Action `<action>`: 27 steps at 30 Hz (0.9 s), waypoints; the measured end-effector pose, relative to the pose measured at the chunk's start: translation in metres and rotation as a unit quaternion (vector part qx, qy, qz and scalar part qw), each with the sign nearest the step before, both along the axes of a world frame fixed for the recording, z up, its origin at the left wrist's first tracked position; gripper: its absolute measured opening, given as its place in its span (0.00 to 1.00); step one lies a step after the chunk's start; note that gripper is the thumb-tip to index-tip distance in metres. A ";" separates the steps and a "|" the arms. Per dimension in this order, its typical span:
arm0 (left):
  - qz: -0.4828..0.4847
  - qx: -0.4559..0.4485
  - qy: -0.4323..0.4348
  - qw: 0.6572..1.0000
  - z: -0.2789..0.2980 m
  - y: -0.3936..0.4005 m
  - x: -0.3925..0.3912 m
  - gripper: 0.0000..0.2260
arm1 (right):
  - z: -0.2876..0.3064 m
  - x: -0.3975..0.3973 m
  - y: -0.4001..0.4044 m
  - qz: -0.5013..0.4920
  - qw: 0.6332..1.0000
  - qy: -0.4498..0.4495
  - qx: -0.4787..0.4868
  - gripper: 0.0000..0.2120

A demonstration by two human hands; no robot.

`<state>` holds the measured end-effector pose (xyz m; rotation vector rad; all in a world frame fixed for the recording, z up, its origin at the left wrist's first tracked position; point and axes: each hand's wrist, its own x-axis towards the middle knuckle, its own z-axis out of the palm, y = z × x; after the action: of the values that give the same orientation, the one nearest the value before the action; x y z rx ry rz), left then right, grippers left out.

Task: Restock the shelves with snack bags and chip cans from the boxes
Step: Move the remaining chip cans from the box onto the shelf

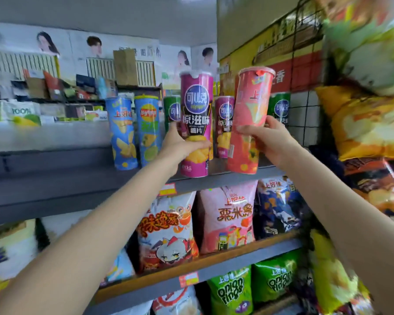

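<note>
My left hand (179,147) grips a tall purple chip can (196,110) around its lower half, upright at the front edge of the top grey shelf (77,176). My right hand (271,138) grips a pink chip can (251,103) at its middle, tilted slightly right, its base at the shelf edge. Behind them on the shelf stand two blue cans (132,130), a green can (171,110), a smaller purple can (224,123) and another green can (280,108).
Below, a shelf holds snack bags: an orange-white bag (168,233), a pink bag (228,219) and a dark blue bag (275,208). Green onion-ring bags (250,289) sit lower. Yellow chip bags (369,123) hang on a wire rack at right. Cartons (271,64) are stacked above.
</note>
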<state>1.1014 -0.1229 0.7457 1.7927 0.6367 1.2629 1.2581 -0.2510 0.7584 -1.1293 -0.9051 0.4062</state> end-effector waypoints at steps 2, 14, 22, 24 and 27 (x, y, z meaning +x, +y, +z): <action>0.020 0.010 0.013 1.000 0.000 0.005 0.027 0.41 | 0.004 0.020 -0.005 -0.064 0.998 -0.015 -0.010 0.27; 0.146 0.033 0.078 0.986 -0.005 0.019 0.185 0.39 | 0.013 0.134 0.020 -0.126 0.990 -0.045 -0.053 0.28; 0.183 0.025 0.097 0.978 -0.006 0.023 0.215 0.37 | -0.004 0.157 0.058 -0.063 0.995 -0.040 -0.062 0.34; 0.184 0.010 0.124 0.975 -0.002 0.023 0.216 0.40 | -0.005 0.161 0.061 -0.061 0.995 -0.042 -0.062 0.35; 0.202 0.014 0.110 0.973 0.004 0.023 0.205 0.41 | -0.005 0.158 0.062 -0.084 0.993 -0.071 -0.035 0.35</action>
<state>1.3064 -0.1002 0.7501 1.9038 1.1600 1.3456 1.4160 -0.1889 0.7536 -1.3013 -0.9172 0.2227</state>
